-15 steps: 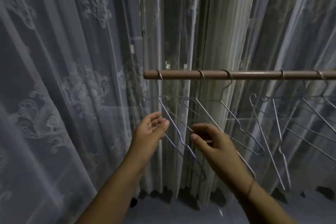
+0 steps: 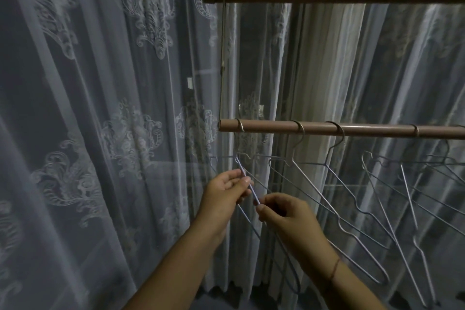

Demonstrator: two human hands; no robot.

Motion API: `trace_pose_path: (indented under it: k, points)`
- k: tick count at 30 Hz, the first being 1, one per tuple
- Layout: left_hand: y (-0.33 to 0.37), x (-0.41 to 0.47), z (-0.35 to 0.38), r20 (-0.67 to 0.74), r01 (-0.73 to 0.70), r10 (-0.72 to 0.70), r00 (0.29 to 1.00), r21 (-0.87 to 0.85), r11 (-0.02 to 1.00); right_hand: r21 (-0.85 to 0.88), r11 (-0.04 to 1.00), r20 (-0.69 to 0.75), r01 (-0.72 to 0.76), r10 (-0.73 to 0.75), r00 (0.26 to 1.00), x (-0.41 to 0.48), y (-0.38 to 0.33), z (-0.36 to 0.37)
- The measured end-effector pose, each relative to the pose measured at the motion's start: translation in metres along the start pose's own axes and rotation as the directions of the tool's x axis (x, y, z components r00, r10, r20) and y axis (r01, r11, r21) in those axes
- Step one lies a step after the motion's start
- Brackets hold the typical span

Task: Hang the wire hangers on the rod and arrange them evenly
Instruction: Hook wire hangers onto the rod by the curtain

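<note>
Sheer white lace curtains (image 2: 100,133) hang behind. At the left end of the brown round rod (image 2: 377,130) hooks a thin pale-blue wire hanger (image 2: 238,161), its shoulder wire sloping down-right. The left hand (image 2: 226,190), nearer the rod, pinches it high and the right hand (image 2: 284,219) pinches it lower. Other grey wire hangers (image 2: 301,131) hang rightward, unevenly spaced.

Reaching up and forward with both bare forearms from the lower edge, left one from lower left, right one from lower right with a thin band (image 2: 335,269) at the wrist. Pinching the wire hanger (image 2: 240,167) between thumb and fingertips of the left hand (image 2: 226,191), palm turned inward, other fingers loosely curled. Pinching the same wire just below with thumb and forefinger of the right hand (image 2: 286,219), back of hand to camera, hands close together.
</note>
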State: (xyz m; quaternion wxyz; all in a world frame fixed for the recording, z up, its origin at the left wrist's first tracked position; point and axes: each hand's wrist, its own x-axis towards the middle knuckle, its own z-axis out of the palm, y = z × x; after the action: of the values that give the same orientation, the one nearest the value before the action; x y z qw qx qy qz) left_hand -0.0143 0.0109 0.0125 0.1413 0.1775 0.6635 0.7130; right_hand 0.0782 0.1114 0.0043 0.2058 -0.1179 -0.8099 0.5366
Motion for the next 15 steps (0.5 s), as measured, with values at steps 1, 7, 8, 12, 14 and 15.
trace_pose_path:
  k: [1,7,8,12,14,15]
  points:
    - [0.001,0.002,0.001,-0.007,-0.009,0.009,1.000,0.006,1.000,0.012,1.000,-0.002,0.006,-0.006,1.000,0.002,-0.001,0.001]
    - [0.019,0.027,0.002,-0.037,-0.008,0.007,0.999,-0.045,0.999,0.127,0.991,-0.030,0.030,-0.027,0.999,0.026,-0.015,0.007]
    - [0.021,0.031,0.002,-0.037,-0.007,0.005,0.999,-0.049,0.999,0.132,0.991,-0.038,0.028,-0.023,0.999,0.030,-0.016,0.009]
    - [0.021,0.045,0.000,-0.043,0.005,-0.006,0.999,-0.012,1.000,0.144,0.989,-0.048,0.016,-0.009,0.999,0.042,-0.014,0.015]
    - [0.017,0.049,-0.002,-0.047,0.009,-0.009,0.999,-0.007,1.000,0.149,0.989,-0.049,0.014,-0.006,0.999,0.044,-0.011,0.017]
    - [0.015,0.050,-0.003,-0.049,0.013,-0.013,0.999,-0.002,1.000,0.151,0.989,-0.049,0.009,-0.001,0.999,0.044,-0.009,0.019]
